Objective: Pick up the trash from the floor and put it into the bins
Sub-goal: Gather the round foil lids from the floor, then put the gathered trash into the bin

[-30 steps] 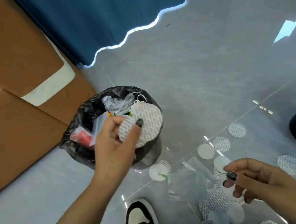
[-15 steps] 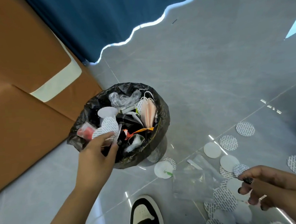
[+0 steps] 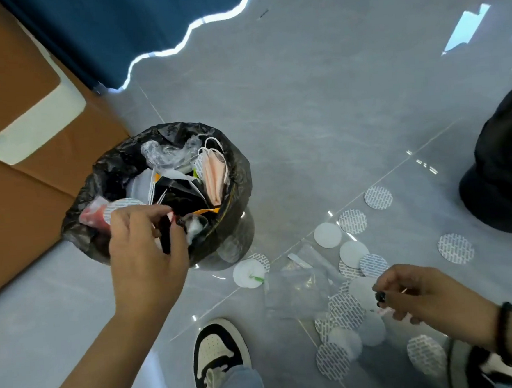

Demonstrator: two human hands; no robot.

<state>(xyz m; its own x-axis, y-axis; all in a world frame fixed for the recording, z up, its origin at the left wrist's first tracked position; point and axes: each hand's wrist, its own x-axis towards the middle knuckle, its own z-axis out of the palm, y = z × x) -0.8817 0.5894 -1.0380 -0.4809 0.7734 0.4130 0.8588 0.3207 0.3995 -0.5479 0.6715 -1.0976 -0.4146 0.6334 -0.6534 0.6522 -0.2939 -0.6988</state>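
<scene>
left hand outstretched, fingers loosely bent; right hand curled low

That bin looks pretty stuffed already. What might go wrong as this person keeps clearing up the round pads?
1. The bin is heaped close to its rim; the pink mask sits at the edge, so further pads may slide back out.
2. The clear plastic bag lies flat on the glossy floor and is hard to see, so it could be missed or stepped on.
3. The round pads overlap near the right hand, so some may be left behind.
</scene>
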